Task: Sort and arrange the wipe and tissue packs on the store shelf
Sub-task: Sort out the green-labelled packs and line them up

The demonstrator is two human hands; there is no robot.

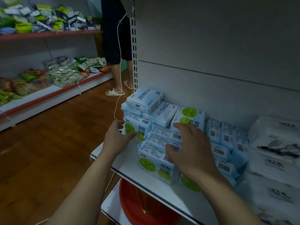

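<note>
Our left hand (117,135), fingers loosely spread and gripping nothing, touches a pale blue plastic wipe pack with a green circle (138,127) at the left end of the white metal shelf (129,169). Our right hand (193,150), fingers straight, rests on the front row of matching packs (154,159).

a white store shelf (162,192) backed by a grey panel (211,46) carries wipe and tissue packs. green-dot packs (155,166) stand at its front left, barcodes up. zero-branded packs (146,98) are piled behind them at the left end, against the panel. light-blue packs (227,135) stand in rows mid-shelf, and white ink-print packs (274,143) fill the right.
</note>
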